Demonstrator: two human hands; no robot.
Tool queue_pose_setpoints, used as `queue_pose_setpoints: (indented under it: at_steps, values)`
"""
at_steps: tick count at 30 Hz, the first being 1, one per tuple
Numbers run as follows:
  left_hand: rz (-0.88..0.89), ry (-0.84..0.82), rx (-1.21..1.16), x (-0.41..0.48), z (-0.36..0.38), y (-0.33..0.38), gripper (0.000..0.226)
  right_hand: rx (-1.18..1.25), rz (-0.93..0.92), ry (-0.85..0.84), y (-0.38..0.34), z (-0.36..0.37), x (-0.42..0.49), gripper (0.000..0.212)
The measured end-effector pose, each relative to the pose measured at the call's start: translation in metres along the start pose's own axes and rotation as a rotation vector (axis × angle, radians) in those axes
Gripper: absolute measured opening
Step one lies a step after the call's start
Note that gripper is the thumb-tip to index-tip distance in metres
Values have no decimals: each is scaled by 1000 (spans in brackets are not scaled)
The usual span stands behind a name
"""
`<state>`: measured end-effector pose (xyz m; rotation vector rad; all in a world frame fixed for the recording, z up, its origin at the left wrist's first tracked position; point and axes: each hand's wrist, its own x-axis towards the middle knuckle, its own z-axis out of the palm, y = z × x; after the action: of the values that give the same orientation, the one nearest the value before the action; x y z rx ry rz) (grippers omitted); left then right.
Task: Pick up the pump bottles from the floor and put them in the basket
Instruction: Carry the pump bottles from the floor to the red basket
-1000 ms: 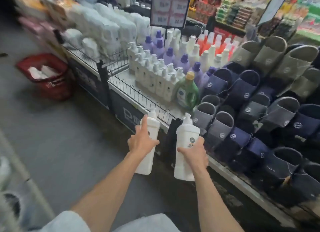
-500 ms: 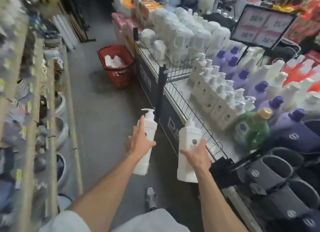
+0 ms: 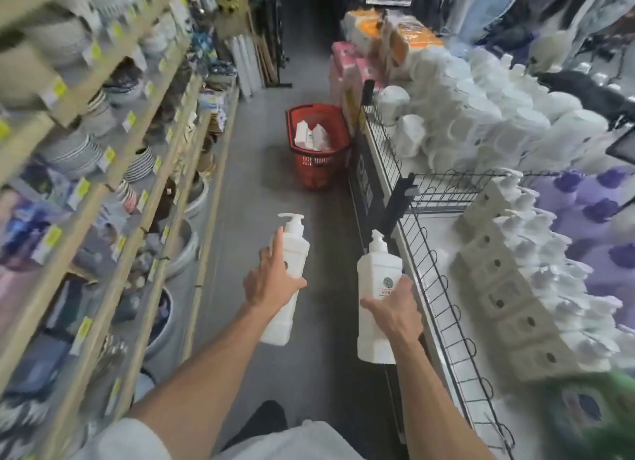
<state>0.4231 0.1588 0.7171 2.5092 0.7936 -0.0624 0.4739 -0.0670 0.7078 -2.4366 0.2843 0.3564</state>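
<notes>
My left hand [image 3: 273, 280] grips a white pump bottle [image 3: 288, 253] upright, its pump head pointing left. My right hand [image 3: 395, 310] grips a second white pump bottle [image 3: 377, 270] with a round green logo, also upright. Both are held out in front of me over the grey aisle floor. A red shopping basket [image 3: 318, 165] stands on the floor farther down the aisle, against the display on the right. Several white bottles [image 3: 311, 137] lie inside it.
Wooden shelves [image 3: 113, 170] of bowls and plates line the left side. A wire-fenced display table [image 3: 433, 253] with white and purple bottles runs along the right, close to my right hand. The grey floor [image 3: 254, 170] stretches between me and the basket. My shoe [image 3: 266, 418] shows below.
My view has swung left from the display table to look down the aisle. The basket has come to the centre ahead of me. Both hands still hold their bottles in the same pose.
</notes>
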Motion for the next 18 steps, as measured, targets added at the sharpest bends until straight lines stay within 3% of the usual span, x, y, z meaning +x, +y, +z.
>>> queue_pose_setpoints:
  at_steps: [9,18]
  values:
    - [-63,13,13,91,-13,-10,117,-52,-70,-80,-81,32,80,78]
    - [-95,-15,2,195,-33,-19,116,-76,-59,-80,-163,50,154,72]
